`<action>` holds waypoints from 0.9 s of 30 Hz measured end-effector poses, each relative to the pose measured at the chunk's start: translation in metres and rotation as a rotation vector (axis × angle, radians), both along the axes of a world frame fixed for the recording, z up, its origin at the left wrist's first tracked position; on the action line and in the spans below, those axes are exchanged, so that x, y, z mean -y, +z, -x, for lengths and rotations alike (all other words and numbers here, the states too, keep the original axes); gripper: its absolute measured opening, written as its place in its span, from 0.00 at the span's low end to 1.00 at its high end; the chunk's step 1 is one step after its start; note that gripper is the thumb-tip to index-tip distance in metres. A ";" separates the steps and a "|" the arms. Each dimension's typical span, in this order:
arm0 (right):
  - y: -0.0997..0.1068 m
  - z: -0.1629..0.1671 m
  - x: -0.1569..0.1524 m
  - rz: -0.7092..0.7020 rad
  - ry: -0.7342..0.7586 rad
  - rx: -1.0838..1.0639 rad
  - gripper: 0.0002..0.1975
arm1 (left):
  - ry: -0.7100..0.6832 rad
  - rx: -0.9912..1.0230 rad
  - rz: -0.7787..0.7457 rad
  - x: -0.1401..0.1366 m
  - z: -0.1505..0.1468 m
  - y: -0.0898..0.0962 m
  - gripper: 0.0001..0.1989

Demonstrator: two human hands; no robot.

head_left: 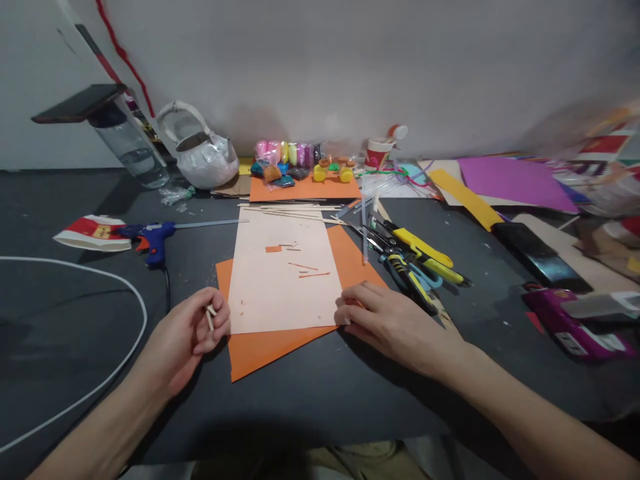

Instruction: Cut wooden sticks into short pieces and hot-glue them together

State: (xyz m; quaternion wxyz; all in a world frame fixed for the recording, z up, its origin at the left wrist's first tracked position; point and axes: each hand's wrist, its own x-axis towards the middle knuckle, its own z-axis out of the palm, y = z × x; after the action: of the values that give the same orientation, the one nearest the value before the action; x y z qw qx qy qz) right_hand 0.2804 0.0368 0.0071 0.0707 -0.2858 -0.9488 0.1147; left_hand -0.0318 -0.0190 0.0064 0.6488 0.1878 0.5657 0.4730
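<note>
I am holding short pale stick pieces [211,321] in my left hand [186,340]; its fingers are curling closed around them at the near left corner of the pale sheet [280,300]. My right hand [395,319] is resting at that sheet's near right corner, its fingers bending down toward the edge. I am not able to tell whether they are gripping the paper or only touching it.

The pale sheet is lying flat between my two hands, over an orange sheet [263,357] that is sitting askew on the worktop [280,407] and showing past the sides and near edge. On the pale sheet, a small orange scrap [273,249] is lying beside a few stick bits, and thin orange slivers [315,275] are lying closer to me. Long thin sticks [293,212] are stretching along the sheet's far edge.

To the left, a blue glue gun [156,245] is lying on its side, its nozzle pointing toward the sheet. To the right, pliers [407,280] with black and yellow handles are lying just beside a yellow cutter [425,248]. Farther back, a silvery pot [207,163] is standing near the wall, and bright packets [290,153] are clustering to its right.
</note>
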 end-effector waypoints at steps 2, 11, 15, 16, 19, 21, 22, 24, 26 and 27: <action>-0.003 0.002 -0.002 0.001 -0.001 -0.018 0.12 | 0.003 -0.068 0.010 0.003 0.006 -0.003 0.09; -0.006 0.006 -0.010 0.061 0.051 -0.044 0.10 | -0.182 -0.684 -0.123 0.023 0.011 -0.009 0.14; -0.010 0.006 -0.013 0.072 0.038 -0.075 0.12 | -0.455 -1.041 -0.193 0.036 0.010 -0.009 0.13; -0.011 0.006 -0.014 0.075 0.019 -0.091 0.12 | -0.505 -1.114 -0.197 0.038 0.010 -0.011 0.12; -0.012 0.006 -0.014 0.095 -0.095 -0.166 0.12 | -0.583 -1.262 -0.253 0.047 0.011 -0.020 0.22; -0.011 0.006 -0.015 0.117 -0.205 -0.228 0.11 | -0.581 -1.310 -0.314 0.051 0.012 -0.025 0.25; -0.011 0.005 -0.016 0.129 -0.262 -0.258 0.11 | -0.561 -1.340 -0.338 0.052 0.012 -0.026 0.24; -0.009 0.005 -0.019 0.159 -0.361 -0.309 0.12 | -0.495 -1.418 -0.363 0.052 0.012 -0.026 0.19; -0.007 0.005 -0.022 0.203 -0.438 -0.354 0.12 | -0.476 -1.485 -0.389 0.049 0.012 -0.025 0.17; -0.006 0.005 -0.024 0.232 -0.468 -0.376 0.12 | -0.495 -1.507 -0.428 0.047 0.011 -0.024 0.17</action>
State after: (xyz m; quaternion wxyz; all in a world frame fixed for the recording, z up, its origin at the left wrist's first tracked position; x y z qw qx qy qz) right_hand 0.2750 0.0604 0.0011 0.2361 -0.4761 -0.8083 0.2536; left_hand -0.0427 -0.0658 -0.0177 0.1306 0.6942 0.6894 0.1607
